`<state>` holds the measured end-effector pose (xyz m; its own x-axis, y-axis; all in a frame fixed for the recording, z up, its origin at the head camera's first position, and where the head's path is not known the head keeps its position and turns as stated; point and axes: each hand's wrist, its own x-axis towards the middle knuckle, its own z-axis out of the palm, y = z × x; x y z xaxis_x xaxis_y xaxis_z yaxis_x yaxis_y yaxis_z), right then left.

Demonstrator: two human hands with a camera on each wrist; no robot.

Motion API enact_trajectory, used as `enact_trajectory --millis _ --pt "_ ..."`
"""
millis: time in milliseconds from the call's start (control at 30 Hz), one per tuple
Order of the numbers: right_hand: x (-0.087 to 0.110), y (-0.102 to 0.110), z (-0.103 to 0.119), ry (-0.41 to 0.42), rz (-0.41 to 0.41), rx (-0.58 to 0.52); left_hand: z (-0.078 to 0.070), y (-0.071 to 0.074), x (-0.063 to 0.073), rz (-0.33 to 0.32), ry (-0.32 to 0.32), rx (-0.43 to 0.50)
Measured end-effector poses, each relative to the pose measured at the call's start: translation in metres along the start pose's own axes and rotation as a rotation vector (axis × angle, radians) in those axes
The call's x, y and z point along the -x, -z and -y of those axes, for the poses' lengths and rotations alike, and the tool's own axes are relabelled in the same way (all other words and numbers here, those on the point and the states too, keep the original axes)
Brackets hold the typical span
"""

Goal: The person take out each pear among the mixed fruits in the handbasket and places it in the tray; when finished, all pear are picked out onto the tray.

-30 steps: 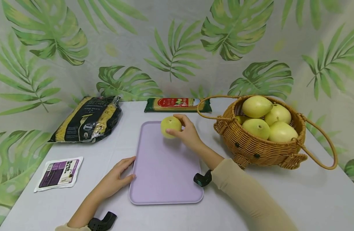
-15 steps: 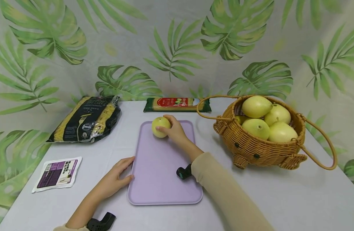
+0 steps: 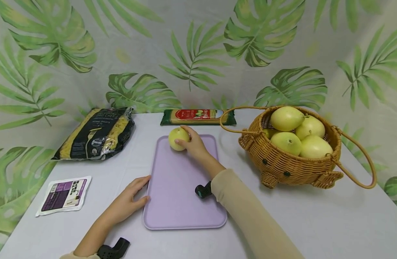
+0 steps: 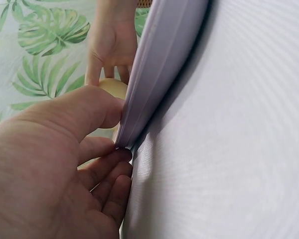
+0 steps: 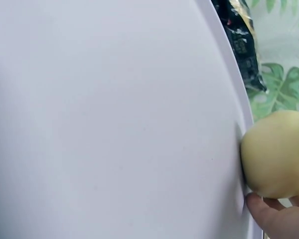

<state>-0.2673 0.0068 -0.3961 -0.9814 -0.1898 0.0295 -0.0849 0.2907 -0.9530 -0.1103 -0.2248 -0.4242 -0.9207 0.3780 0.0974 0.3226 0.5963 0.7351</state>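
My right hand [image 3: 196, 146] holds a round yellow-green pear [image 3: 177, 139] between thumb and fingers at the far left part of a lilac tray [image 3: 182, 208]. In the right wrist view the pear [image 5: 275, 155] sits against the tray's raised rim, with part of the hand cut off by the frame. My left hand [image 3: 126, 202] lies at the tray's left side. Seen from the left wrist, that thumb [image 4: 97, 107] touches the tray edge [image 4: 157, 69], and the fingers rest beside it on the cloth.
A wicker basket [image 3: 292, 169] with several pears stands on the right, its looped handles spread outward. At the back lies a spaghetti pack [image 3: 198, 117]. A penne bag [image 3: 96, 135] and a flat white-and-purple packet [image 3: 65, 195] lie on the left.
My right hand has carried the pear leftward over the tray to its far left end, with only a slight shift in the last half second. The left hand stays put.
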Motion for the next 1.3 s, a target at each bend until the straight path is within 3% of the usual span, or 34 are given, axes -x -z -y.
enact_trajectory --millis 267,433,533,633,767,867,933,1067,1300 --pt "0.005 0.003 0.009 0.031 -0.010 0.078 -0.001 0.001 0.000 0.007 0.008 0.012" --pt "0.022 0.018 0.025 0.121 0.009 0.088 -0.002 0.001 0.000 0.008 0.012 0.016" --pt "0.040 0.034 0.037 0.241 0.020 0.119 -0.002 0.001 0.000 0.009 0.014 0.010" --pt "0.060 0.054 0.047 0.426 0.016 0.146 -0.002 0.001 0.000 0.006 0.018 -0.002" --pt "0.099 0.082 0.075 0.643 -0.010 0.181 -0.001 0.000 0.000 0.004 0.019 -0.011" --pt "0.122 0.106 0.085 0.740 -0.033 0.201 -0.001 0.000 0.000 0.006 0.016 -0.010" --pt "0.128 0.125 0.078 0.784 -0.052 0.223 -0.001 0.000 0.000 0.005 0.015 -0.012" --pt "0.138 0.161 0.064 0.802 -0.107 0.290 -0.001 0.001 0.001 0.004 0.013 -0.015" --pt "0.166 0.203 0.070 0.784 -0.181 0.353 -0.002 0.001 0.000 0.008 0.018 -0.006"
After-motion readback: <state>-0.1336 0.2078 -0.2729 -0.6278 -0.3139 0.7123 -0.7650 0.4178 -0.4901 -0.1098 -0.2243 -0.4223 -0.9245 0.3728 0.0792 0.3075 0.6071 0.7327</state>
